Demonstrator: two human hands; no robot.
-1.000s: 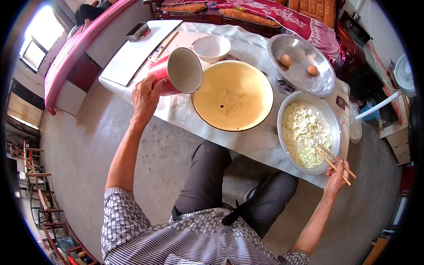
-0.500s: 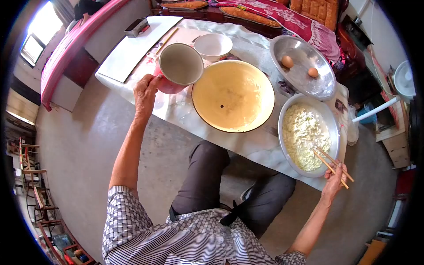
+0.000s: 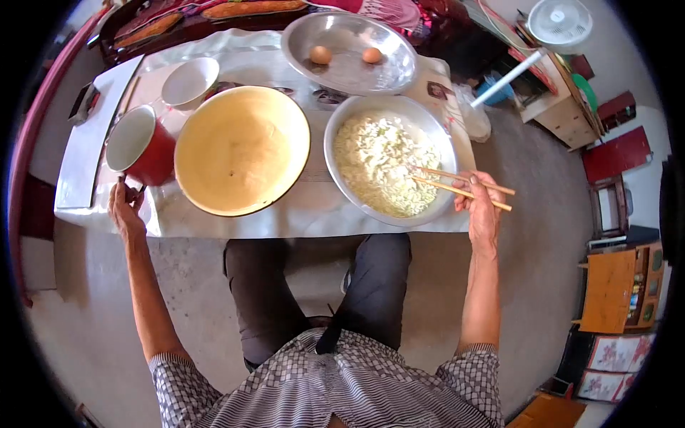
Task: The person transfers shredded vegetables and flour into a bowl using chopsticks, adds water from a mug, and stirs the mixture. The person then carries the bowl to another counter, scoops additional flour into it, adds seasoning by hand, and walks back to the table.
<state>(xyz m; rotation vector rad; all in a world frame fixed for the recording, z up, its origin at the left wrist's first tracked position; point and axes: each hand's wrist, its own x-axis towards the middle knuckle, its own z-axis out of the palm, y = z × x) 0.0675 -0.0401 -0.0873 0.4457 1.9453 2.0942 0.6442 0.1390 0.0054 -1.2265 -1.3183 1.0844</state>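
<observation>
My left hand grips the handle of a red mug, which leans with its pale mouth facing up and left, beside a yellow basin. A thin film of liquid shows in the basin, with a small dark spot. My right hand is closed on a pair of wooden chopsticks. Their tips rest in chopped pale-green vegetable inside a grey metal bowl. Behind it, a wide steel basin holds two brown eggs.
A white bowl stands behind the yellow basin. On the left lie a white board and a small dark box. A fan and a plastic bag are beyond the table's right end.
The view has swung right. The mug has moved down from beside the basin's upper rim to its left side and turned. The chopsticks remain in the vegetable.
</observation>
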